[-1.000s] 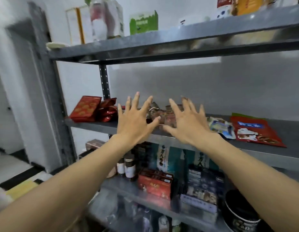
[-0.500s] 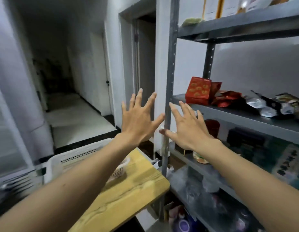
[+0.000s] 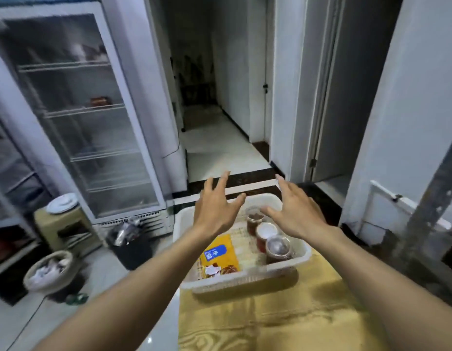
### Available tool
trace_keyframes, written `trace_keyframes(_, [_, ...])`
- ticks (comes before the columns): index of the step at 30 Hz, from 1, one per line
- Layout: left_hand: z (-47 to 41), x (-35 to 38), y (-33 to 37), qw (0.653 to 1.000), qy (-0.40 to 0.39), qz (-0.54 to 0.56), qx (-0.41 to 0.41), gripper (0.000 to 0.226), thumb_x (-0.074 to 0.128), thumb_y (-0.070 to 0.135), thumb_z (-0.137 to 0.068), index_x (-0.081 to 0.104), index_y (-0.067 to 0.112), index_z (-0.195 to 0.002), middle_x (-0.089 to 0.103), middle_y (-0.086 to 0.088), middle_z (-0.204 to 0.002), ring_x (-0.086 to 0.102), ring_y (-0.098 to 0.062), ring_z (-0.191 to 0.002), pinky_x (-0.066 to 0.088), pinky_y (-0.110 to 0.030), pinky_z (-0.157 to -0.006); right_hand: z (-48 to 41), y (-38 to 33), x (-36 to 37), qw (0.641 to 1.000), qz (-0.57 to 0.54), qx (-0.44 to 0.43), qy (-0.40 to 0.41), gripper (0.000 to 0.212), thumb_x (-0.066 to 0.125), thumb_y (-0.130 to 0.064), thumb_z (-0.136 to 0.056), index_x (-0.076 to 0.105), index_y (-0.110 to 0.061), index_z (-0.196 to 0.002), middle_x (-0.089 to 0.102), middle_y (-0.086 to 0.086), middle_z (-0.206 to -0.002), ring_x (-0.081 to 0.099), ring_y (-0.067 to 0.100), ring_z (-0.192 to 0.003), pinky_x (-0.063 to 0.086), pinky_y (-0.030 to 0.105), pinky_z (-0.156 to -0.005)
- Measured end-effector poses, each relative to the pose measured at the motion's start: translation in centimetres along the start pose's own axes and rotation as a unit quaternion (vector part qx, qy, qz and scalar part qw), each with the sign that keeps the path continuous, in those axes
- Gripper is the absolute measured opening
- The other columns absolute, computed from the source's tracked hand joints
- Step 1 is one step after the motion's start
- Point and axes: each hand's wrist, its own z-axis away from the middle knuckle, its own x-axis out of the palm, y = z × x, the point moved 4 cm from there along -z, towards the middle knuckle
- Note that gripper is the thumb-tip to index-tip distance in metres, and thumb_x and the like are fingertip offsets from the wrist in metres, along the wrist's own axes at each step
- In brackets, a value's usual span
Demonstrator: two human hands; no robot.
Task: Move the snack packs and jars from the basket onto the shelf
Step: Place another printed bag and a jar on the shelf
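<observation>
A white plastic basket (image 3: pixel 247 277) stands on a yellow wooden table (image 3: pixel 270 320). Inside it lies a yellow snack pack (image 3: pixel 218 254) with a blue label on the left, and three jars stand in a row on the right: a brown-filled jar (image 3: pixel 254 220), a red jar with a white lid (image 3: pixel 265 233) and a clear-lidded jar (image 3: pixel 278 248). My left hand (image 3: pixel 214 209) hovers over the basket's left side with fingers spread and empty. Above the jars my right hand (image 3: pixel 295 211) is spread too, holding nothing. The shelf is out of view.
A glass-door fridge (image 3: pixel 78 117) stands at the left, with a beige bin (image 3: pixel 65 224), a black bin (image 3: pixel 131 247) and a round basket of scraps (image 3: pixel 50 272) on the floor. A dark hallway (image 3: pixel 214 102) opens ahead. A grey metal upright (image 3: pixel 432 198) rises at the right.
The view swung left and down from the shelf to the basket on the table. Both hands stayed spread and empty and now hang over the basket.
</observation>
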Motion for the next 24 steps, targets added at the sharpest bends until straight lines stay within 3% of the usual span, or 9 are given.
trace_keyframes(7, [-4.3,7.1,-12.7,0.982,-0.105,0.019,-0.155,0.072,0.061,0.045,-0.088,0.025,0.038,-0.149,0.031,-0.015,-0.15,0.036,-0.031,-0.135,0.034,-0.038,-0.107,-7.4,2.5,11.7,0.99,-0.09,0.069,-0.087,0.08,0.062,-0.049,-0.089,0.02,-0.022,-0.152,0.032,0.004,-0.154,0.033,0.027,-0.139,0.036,0.041,-0.105])
trace_keyframes(11, [-5.7,12.3,-19.1,0.944,-0.17,0.071,-0.273,0.078,0.067,0.037,-0.086,0.025,0.033,-0.151,0.05,-0.017,-0.128,0.061,-0.025,-0.091,0.051,-0.03,-0.078,-10.9,4.5,16.9,0.975,-0.148,0.138,-0.095,0.075,0.071,-0.042,-0.084,0.032,-0.024,-0.145,0.042,0.006,-0.147,0.041,0.029,-0.132,0.04,0.039,-0.101])
trace_keyframes(13, [-5.9,14.9,-21.9,0.921,-0.208,0.076,-0.32,0.084,0.068,0.038,-0.085,0.02,0.032,-0.153,0.047,-0.022,-0.133,0.062,-0.027,-0.09,0.053,-0.031,-0.071,-12.5,5.3,19.4,0.967,-0.161,0.174,-0.096,0.079,0.074,-0.044,-0.079,0.033,-0.027,-0.144,0.045,0.006,-0.144,0.044,0.029,-0.13,0.043,0.04,-0.101])
trace_keyframes(17, [-6.4,19.3,-26.7,0.897,-0.264,0.045,-0.352,0.095,0.069,0.047,-0.082,0.006,0.036,-0.153,0.039,-0.022,-0.145,0.036,-0.035,-0.136,0.043,-0.04,-0.102,-16.6,7.2,23.7,0.955,-0.163,0.225,-0.1,0.093,0.08,-0.047,-0.069,0.03,-0.029,-0.146,0.048,0.006,-0.139,0.048,0.03,-0.126,0.045,0.042,-0.101])
trace_keyframes(21, [-7.2,21.8,-29.3,0.897,-0.27,-0.003,-0.351,0.112,0.077,0.051,-0.07,0.002,0.038,-0.152,0.043,-0.023,-0.128,0.038,-0.04,-0.128,0.04,-0.039,-0.103,-19.4,8.6,26.7,0.956,-0.117,0.246,-0.104,0.102,0.08,-0.048,-0.07,0.021,-0.03,-0.151,0.038,0.008,-0.142,0.039,0.031,-0.132,0.039,0.042,-0.106])
trace_keyframes(24, [-6.6,22.9,-30.2,0.902,-0.248,-0.016,-0.353,0.122,0.086,0.037,-0.063,0.002,0.043,-0.151,0.034,-0.014,-0.12,0.047,-0.036,-0.111,0.045,-0.033,-0.095,-20.5,9.1,28.7,0.96,-0.062,0.251,-0.104,0.102,0.08,-0.051,-0.068,0.023,-0.029,-0.15,0.035,0.008,-0.141,0.041,0.032,-0.13,0.035,0.042,-0.106])
